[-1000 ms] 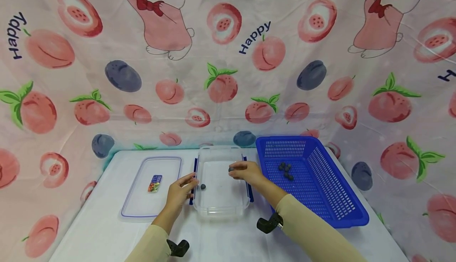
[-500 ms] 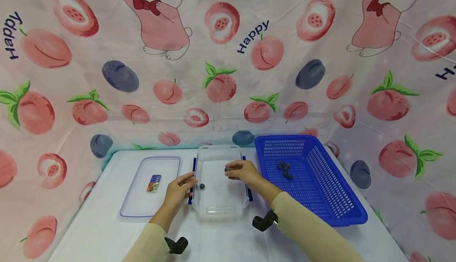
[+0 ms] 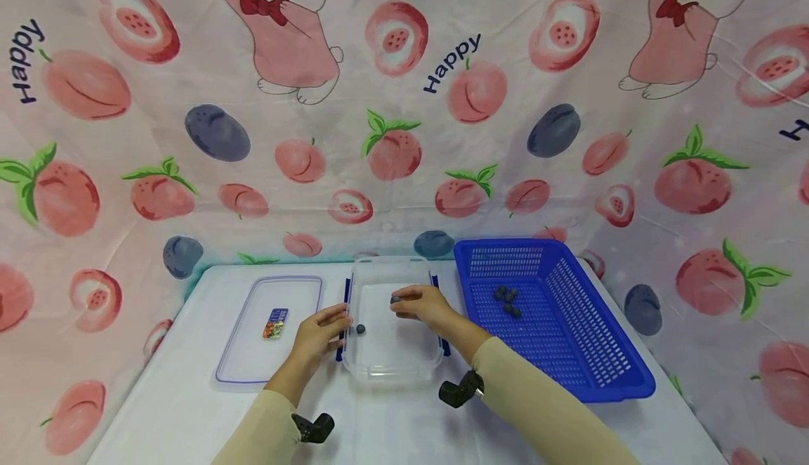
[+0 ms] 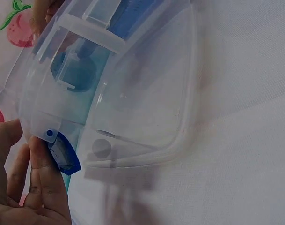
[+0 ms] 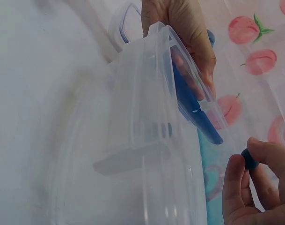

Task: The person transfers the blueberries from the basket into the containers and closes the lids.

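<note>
Clear plastic box (image 3: pixel 390 352) sits mid-table (image 3: pixel 189 409), rectangular, long axis running away from the person, rounded corners, blue side clips. Right hand (image 3: pixel 422 305) over the box, fingertips pinching a small dark round ball (image 3: pixel 395 300). Left hand (image 3: pixel 321 334) on the box's left clip, fingers straight. Another ball (image 3: pixel 360 329) lies inside. Blue mesh basket (image 3: pixel 588 359) to the right.

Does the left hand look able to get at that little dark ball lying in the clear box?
Probably yes. The left hand rests on the clear box at its open-topped left rim, and the dark ball lies just inside that wall, uncovered.
</note>
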`<state>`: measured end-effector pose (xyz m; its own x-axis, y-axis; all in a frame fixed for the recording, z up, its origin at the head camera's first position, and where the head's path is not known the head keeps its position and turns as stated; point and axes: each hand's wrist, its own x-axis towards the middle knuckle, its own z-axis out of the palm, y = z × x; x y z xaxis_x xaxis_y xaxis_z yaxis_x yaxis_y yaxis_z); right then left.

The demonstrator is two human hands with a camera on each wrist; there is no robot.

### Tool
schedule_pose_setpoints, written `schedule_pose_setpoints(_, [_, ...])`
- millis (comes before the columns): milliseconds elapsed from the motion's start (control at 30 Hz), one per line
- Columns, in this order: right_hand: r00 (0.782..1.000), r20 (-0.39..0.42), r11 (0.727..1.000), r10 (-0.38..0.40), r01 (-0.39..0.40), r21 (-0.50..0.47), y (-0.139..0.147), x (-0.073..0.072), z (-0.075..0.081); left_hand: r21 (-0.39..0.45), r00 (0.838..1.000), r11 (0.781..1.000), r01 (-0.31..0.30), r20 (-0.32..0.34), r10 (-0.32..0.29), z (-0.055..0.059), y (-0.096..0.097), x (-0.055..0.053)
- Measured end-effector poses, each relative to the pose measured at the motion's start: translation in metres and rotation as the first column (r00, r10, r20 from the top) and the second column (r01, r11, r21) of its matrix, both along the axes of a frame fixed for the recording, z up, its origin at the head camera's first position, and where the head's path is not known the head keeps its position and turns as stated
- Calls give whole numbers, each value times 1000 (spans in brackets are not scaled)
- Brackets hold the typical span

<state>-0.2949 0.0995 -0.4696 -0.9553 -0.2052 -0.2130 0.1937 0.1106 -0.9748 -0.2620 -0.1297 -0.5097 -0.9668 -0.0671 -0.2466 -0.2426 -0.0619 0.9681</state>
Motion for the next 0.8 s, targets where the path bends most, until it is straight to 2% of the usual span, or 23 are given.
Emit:
schedule_pose_setpoints(167, [1000,32,997,-1,3,-80,-5,-1,-3,-11,1000,1000,5,6,-5,0,0,-1])
schedule_pose_setpoints(300, [999,53,994,1,5,-107,-9,-3,-5,-8,1000,1000,4,3,-4,1,0,0])
schedule_pose_setpoints(733, [998,29,998,-64,64,-9,-20,-13,-24,-6,1000,1000,0,-11,0,1,1,1])
schedule_pose_setpoints(800, [996,38,997,-77,77,4,-22,-16,-27,1,1000,1000,9,-9,-9,5,1,3])
